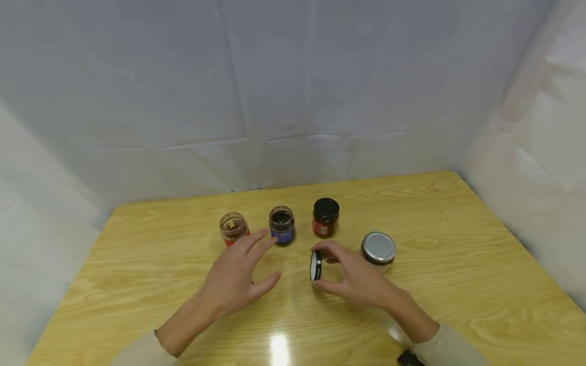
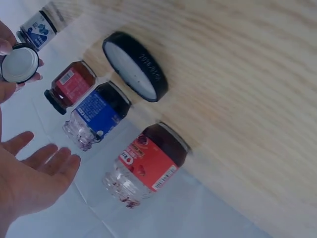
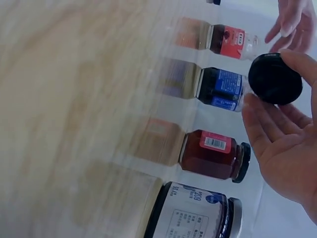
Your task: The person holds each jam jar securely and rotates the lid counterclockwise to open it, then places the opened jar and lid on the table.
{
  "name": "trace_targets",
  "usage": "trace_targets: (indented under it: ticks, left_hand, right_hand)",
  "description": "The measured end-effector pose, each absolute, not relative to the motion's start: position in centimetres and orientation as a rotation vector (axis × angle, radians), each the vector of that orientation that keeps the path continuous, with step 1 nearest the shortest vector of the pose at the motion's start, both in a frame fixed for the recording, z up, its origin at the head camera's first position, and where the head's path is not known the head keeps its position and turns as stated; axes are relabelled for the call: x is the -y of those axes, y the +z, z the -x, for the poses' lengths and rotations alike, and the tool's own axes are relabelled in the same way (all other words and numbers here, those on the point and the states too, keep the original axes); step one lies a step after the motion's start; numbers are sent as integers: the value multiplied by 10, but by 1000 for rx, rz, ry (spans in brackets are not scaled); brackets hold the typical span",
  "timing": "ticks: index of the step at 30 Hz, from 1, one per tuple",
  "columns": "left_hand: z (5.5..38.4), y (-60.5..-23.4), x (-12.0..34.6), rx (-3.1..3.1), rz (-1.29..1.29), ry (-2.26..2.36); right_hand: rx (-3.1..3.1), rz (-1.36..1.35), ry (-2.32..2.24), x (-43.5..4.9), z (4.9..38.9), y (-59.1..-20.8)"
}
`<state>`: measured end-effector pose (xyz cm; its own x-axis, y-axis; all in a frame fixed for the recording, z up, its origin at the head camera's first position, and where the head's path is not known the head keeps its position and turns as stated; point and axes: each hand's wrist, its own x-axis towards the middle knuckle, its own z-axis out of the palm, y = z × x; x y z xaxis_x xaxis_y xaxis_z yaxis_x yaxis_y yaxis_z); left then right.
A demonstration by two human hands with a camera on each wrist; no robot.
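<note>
My right hand (image 1: 354,277) pinches a black jar lid (image 1: 316,265) between thumb and fingers, held on edge with its white inside facing left. My left hand (image 1: 233,277) is held over the table with spread fingers, gripping nothing. Beyond its fingertips stands a lidless jar with a blue label (image 1: 281,226), dark contents inside. A lidless jar with a red label (image 1: 234,229), partly hidden by the left hand, is to its left. Another black lid (image 2: 136,67) lies inside-up on the table in the left wrist view; the left hand hides it from the head view.
At the back stands a red-labelled jar with its black lid on (image 1: 326,218). Right of it, a white-labelled jar (image 3: 190,210) wears a silver lid (image 1: 379,247), partly behind the right hand. A small black object (image 1: 409,358) sits at the front edge. White sheeting surrounds the wooden table (image 1: 435,284).
</note>
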<state>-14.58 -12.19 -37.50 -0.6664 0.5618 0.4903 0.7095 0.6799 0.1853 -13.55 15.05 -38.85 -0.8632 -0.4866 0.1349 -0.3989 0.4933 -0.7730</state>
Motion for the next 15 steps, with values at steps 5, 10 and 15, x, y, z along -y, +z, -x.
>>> trace_targets:
  ticks: [5, 10, 15]
  left_hand:
    - [142, -384, 129, 2589, 1016, -379]
    - [138, -393, 136, 2650, 1027, -279]
    - [134, -394, 139, 2669, 1058, -254]
  right_hand:
    - [-2627, 727, -1288, -148, 139, -392]
    - [-2603, 704, -1260, -144, 143, -396]
    - [-2496, 698, -1289, -140, 148, -397]
